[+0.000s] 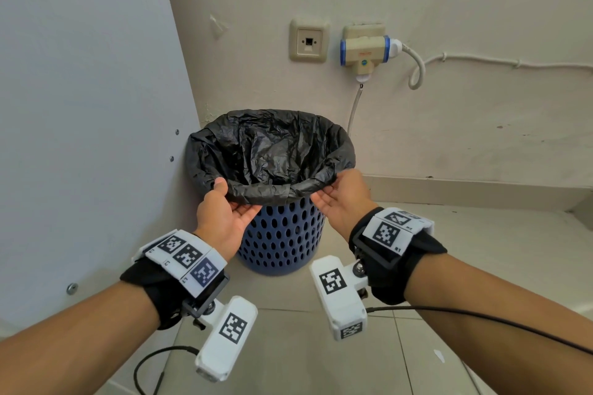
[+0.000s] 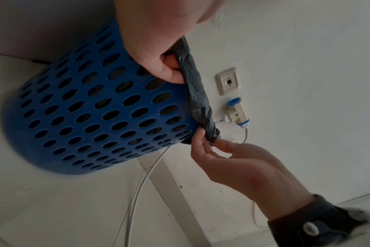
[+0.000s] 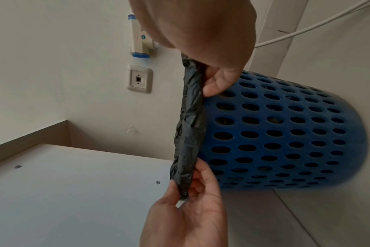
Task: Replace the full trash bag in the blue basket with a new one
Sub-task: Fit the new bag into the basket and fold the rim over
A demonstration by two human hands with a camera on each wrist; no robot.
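Observation:
A blue perforated basket (image 1: 282, 234) stands on the floor in a corner, lined with a black trash bag (image 1: 269, 151) whose edge is folded over the rim. My left hand (image 1: 236, 197) pinches the rolled bag edge at the near left of the rim. At the near right, my right hand (image 1: 330, 189) pinches the same edge. In the left wrist view my left hand (image 2: 177, 66) holds the bag edge (image 2: 196, 93) against the basket (image 2: 95, 108). In the right wrist view my right hand (image 3: 203, 78) grips the edge (image 3: 190, 125) beside the basket (image 3: 275, 133).
A white cabinet panel (image 1: 80, 106) stands close on the basket's left. On the wall behind are a wall socket (image 1: 309, 41) and a plug adapter (image 1: 365, 51), with a white cable (image 1: 353, 109) running down past the basket. A tiled floor (image 1: 321, 362) lies in front.

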